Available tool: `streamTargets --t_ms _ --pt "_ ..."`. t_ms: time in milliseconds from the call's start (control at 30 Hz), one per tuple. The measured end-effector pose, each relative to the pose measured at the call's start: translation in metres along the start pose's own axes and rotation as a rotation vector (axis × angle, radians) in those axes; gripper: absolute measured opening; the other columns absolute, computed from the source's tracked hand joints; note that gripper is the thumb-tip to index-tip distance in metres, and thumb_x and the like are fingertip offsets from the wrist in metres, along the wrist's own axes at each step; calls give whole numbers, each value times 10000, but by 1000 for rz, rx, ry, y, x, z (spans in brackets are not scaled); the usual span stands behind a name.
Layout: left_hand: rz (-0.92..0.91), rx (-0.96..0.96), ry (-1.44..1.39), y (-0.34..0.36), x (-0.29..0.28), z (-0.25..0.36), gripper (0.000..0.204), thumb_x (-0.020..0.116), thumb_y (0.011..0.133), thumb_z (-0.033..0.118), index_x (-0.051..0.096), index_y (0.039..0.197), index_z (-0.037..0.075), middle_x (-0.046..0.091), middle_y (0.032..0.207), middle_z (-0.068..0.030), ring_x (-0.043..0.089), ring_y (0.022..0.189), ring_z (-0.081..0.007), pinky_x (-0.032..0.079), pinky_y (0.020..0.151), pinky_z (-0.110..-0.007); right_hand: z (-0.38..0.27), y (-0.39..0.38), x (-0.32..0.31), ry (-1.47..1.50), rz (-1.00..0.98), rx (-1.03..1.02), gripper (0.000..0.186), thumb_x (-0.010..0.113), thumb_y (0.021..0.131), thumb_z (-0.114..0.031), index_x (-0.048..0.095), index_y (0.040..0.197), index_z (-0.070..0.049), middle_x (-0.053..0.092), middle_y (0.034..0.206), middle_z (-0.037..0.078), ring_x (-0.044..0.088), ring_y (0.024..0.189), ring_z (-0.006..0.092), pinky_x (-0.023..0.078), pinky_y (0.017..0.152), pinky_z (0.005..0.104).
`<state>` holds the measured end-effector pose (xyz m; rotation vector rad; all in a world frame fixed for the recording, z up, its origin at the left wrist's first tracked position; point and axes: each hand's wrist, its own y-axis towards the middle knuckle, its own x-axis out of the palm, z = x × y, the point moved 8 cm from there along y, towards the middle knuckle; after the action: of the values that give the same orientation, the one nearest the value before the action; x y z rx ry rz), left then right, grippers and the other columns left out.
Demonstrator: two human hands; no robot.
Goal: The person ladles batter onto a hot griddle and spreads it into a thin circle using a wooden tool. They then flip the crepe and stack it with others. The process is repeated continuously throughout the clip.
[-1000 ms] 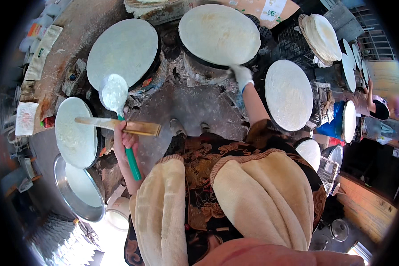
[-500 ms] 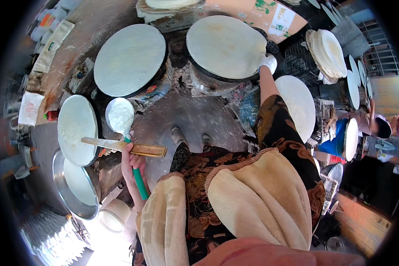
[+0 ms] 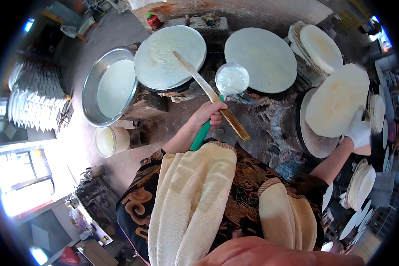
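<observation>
My left hand (image 3: 210,113) grips a ladle with a green handle (image 3: 201,135) and a bowl of white batter (image 3: 231,79), plus a flat wooden stick (image 3: 235,124) crossed over it. My right hand (image 3: 359,128), in a white glove, is closed on the edge of a round pale flatbread (image 3: 334,99) with browned patches, raised partly off the right griddle (image 3: 314,142). Ahead, a left griddle (image 3: 164,55) bears a white round with an uneven surface, and a middle griddle (image 3: 261,57) bears a smoother one.
A steel basin of white liquid (image 3: 88,91) stands at left, above a white bucket (image 3: 124,139). Stacked flatbreads (image 3: 321,44) sit at back right, more (image 3: 363,186) at lower right. A red-capped-green bottle (image 3: 154,21) stands on the back ledge; white folded sheets (image 3: 35,95) are at far left.
The view has swung left. My right hand has gone from the griddle's rim to holding the flatbread lifted partly off it. My left hand still holds ladle and stick.
</observation>
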<state>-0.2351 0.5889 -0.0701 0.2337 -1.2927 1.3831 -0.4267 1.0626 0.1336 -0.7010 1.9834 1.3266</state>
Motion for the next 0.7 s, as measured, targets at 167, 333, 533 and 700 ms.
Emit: streamTargets --t_ms 167,333,533,700 --pt "9 28 -19 6 0 18 159 554 862 64 433 768 104 364 543 61 345 387 -17 260 312 -168 -37 86 31 61 -218 -215 579 557 809 -510 641 1086 -8 631 1103 185 597 1016 339 445 877 369" --pt "120 -10 2 28 -3 29 235 596 868 106 445 688 116 343 481 76 330 342 -26 269 296 -174 -1 175 150 7 -463 -132 578 622 748 -456 626 1125 -18 605 1133 234 579 1041 352 421 898 385" --pt "172 123 -144 62 12 40 229 566 873 71 436 688 109 360 494 53 343 344 -39 297 290 -184 -68 272 129 36 -170 -355 510 545 784 -470 622 1156 -129 613 1094 218 573 1043 363 440 900 411" --pt "192 184 -146 96 57 52 190 554 878 74 450 722 101 362 493 67 338 343 -27 305 286 -169 -111 267 85 348 22 -458 332 602 826 -330 656 968 -35 660 970 179 631 914 308 479 823 370"
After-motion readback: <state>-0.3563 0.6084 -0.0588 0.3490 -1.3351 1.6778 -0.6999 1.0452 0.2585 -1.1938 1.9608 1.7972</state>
